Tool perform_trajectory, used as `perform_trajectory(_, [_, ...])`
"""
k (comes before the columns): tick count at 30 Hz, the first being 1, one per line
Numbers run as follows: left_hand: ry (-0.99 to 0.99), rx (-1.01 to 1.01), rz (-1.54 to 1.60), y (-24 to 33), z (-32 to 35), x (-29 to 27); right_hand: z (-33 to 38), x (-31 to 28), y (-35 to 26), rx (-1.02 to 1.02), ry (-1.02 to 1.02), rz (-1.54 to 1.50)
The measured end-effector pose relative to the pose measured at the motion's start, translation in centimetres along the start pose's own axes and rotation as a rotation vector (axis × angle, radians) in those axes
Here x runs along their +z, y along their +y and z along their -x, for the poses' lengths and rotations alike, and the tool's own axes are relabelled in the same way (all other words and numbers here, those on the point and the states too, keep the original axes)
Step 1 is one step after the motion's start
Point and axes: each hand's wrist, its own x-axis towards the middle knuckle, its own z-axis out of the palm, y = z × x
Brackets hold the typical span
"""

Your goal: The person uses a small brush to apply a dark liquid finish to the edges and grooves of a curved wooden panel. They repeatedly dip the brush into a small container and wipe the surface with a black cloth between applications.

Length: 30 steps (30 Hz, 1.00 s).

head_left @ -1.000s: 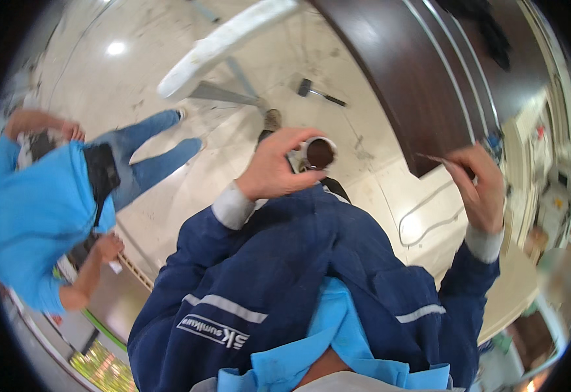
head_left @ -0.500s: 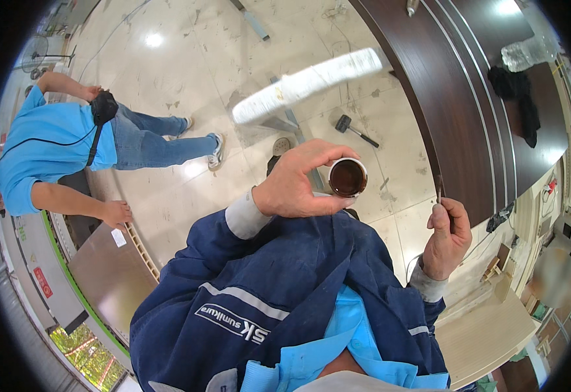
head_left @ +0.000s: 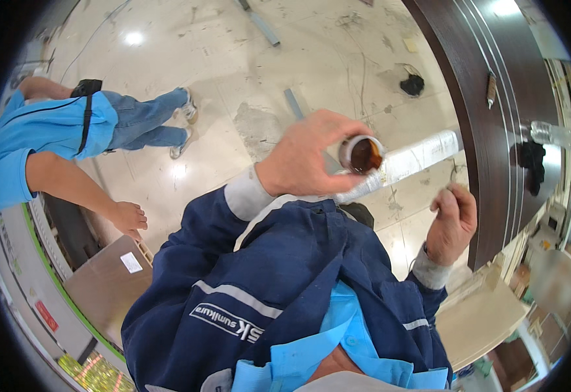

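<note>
My left hand (head_left: 308,153) is closed around a small white cup (head_left: 354,157). Dark brown liquid (head_left: 367,155) shows inside, coating part of the wall, and the cup tilts a little. To the right, my right hand (head_left: 452,225) is raised with thumb and fingers pinched together. The thin stick that it held a moment ago is blurred and hardly visible at the fingertips now. Just beyond this hand is the edge of a dark brown panel (head_left: 488,150) with silver strips; the fingers look apart from it, though the gap is hard to judge.
A brown tube (head_left: 491,90), a clear bottle (head_left: 553,134) and a black cloth (head_left: 530,166) lie on the panel. Below the cup stretches a white wrapped beam (head_left: 423,157). Another person (head_left: 70,127) stands at left, a hand near a brown board (head_left: 106,274). A black object (head_left: 413,85) lies on the floor.
The view has shifted, and the white beam appears lower and farther right. The cup has moved slightly right and tilted. My right hand remains pinched; its stick shows less clearly.
</note>
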Motion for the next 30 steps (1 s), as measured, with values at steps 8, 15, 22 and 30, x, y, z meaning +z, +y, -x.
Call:
perform_trajectory(8, [0.009, -0.059, -0.054, -4.3, 0.9, -1.4, -3.1, 8.9, -4.8, -0.518, -0.485, 0.731])
perform_trajectory(15, [-0.081, -0.03, -0.095, -6.6, -0.1, -0.7, -4.6, 12.1, -2.0, -0.697, -0.607, 0.905])
perform_trajectory(22, [-0.32, 0.082, 0.01, -11.1, -7.3, -3.6, -5.5, 13.5, 0.9, -0.443, -0.273, 0.907])
perform_trajectory(30, [-0.685, 0.199, 0.205, -11.6, -18.3, -2.6, -1.3, 13.2, 4.5, -0.043, 0.465, 0.412])
